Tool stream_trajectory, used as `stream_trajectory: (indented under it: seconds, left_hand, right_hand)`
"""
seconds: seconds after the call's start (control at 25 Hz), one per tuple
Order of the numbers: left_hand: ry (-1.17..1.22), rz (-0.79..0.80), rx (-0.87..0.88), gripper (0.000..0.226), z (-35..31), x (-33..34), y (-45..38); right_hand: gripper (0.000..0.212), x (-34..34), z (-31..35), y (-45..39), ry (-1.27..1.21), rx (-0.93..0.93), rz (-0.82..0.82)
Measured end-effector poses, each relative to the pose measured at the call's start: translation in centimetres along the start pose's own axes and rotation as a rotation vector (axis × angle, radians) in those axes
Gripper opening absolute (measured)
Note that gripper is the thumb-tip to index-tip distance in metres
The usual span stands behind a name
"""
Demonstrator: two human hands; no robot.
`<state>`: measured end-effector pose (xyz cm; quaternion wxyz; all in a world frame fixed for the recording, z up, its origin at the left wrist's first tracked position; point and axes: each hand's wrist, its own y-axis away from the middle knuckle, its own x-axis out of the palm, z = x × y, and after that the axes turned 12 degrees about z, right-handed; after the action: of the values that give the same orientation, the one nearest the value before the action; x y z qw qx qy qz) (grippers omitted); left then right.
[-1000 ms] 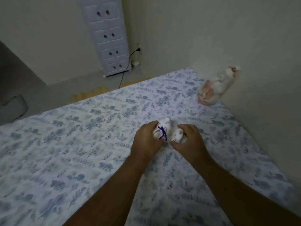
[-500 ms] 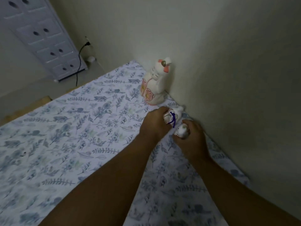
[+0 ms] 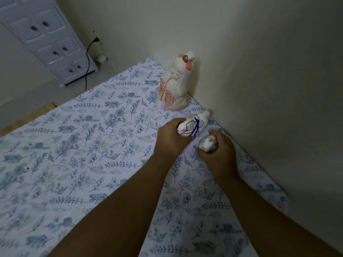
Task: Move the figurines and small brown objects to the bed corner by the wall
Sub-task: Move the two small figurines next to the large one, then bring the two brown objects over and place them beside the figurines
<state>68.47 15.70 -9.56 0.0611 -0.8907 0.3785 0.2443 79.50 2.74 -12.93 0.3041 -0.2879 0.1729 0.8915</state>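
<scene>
Head view: since half a second ago I see little change; my left hand (image 3: 171, 140) keeps its grip closed on the white ceramic figurine with the purple cord (image 3: 193, 125), and my right hand (image 3: 217, 154) on the small white round figurine (image 3: 207, 143), both low over the floral-print bed sheet (image 3: 83, 145) near the wall (image 3: 259, 71). The tall white-and-pink ceramic cat figurine (image 3: 174, 86) stands upright just beyond them, in the corner. A white drawer cabinet (image 3: 50, 39) stands well apart.
</scene>
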Motion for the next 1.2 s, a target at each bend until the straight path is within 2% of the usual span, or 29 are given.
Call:
stream_trajectory:
  seconds: [0.24, 0.36, 0.48, 0.56, 0.68, 0.88, 1.08, 1.2]
  left_hand:
    - [-0.008, 0.044, -0.070, 0.051, 0.0, -0.1, 0.5]
    - [-0.024, 0.066, -0.089, 0.051, -0.2, -0.5, 1.5]
    - [-0.040, 0.033, -0.117, 0.063, 0.3, -2.2, 5.0]
    - [-0.109, -0.002, -0.160, 0.073, 1.1, -4.0, 8.6]
    - [-0.189, -0.069, -0.239, 0.075, 2.4, -7.6, 15.4]
    - [-0.302, -0.184, -0.373, 0.074, 4.6, -13.7, 28.4]
    - [-0.312, -0.210, -0.466, 0.081, 7.4, -17.0, 40.2]
    - [-0.257, -0.201, -0.515, 0.093, 9.0, -17.5, 44.8]
  right_hand:
    - [0.059, 0.1, 0.3, 1.0, 0.008, 0.062, 0.029]
    - [0.072, 0.0, 0.7, 1.3, -0.026, 0.056, 0.080]
    - [0.084, 0.1, 2.0, 3.0, 0.120, 0.014, 0.100]
    - [0.083, 0.7, 3.9, 5.0, 0.206, -0.046, 0.094]
    - [0.072, 3.1, 7.8, 9.2, 0.268, -0.246, 0.118]
    - [0.065, 10.3, 13.3, 18.2, 0.361, -0.398, 0.421]
    - [0.075, 16.8, 15.4, 26.5, 0.463, -0.570, 0.660]
    - [0.085, 19.6, 15.7, 29.2, 0.521, -0.520, 0.817]
